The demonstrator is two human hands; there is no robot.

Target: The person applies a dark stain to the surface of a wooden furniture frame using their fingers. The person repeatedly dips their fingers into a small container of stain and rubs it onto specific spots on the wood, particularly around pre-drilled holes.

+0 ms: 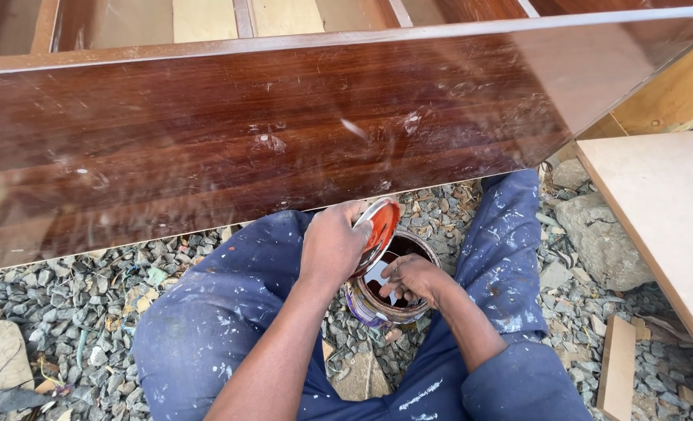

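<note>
The left hand point(332, 248) is gripping a stain-coated lid point(379, 232) lifted off the open tin point(389, 290), while the right hand's point(413, 278) curled fingers are dipping something pale inside; the wooden panel point(299, 132) is already looking glossy.

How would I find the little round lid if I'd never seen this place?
Look below the big shiny brown board, between the knees in blue trousers. The left hand holds the lid tilted above the open tin. It alone is round, flat and coated red-brown.
</note>
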